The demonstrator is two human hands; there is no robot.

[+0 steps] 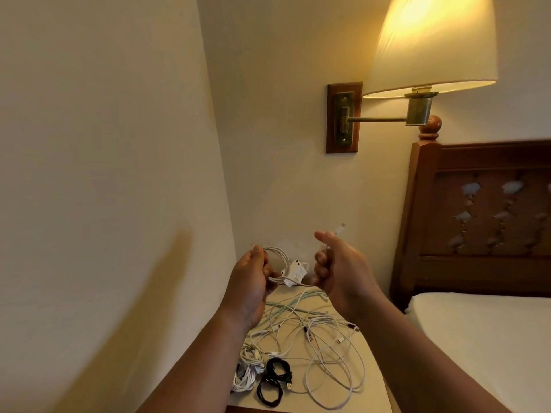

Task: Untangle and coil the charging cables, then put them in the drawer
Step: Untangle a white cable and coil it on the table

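Note:
My left hand grips a small coil of white cable raised above the nightstand. The free end of that cable runs across to my right hand, which holds it in curled fingers, the plug tip sticking up past the thumb. Below the hands a tangle of white and pale green cables sprawls over the nightstand top. Near the front edge lie a coiled white cable and a coiled black cable. No drawer shows in this view.
A white charger block lies at the back of the nightstand by the wall. The lit wall lamp hangs above right. A bed with a wooden headboard and white mattress stands to the right; a wall is close on the left.

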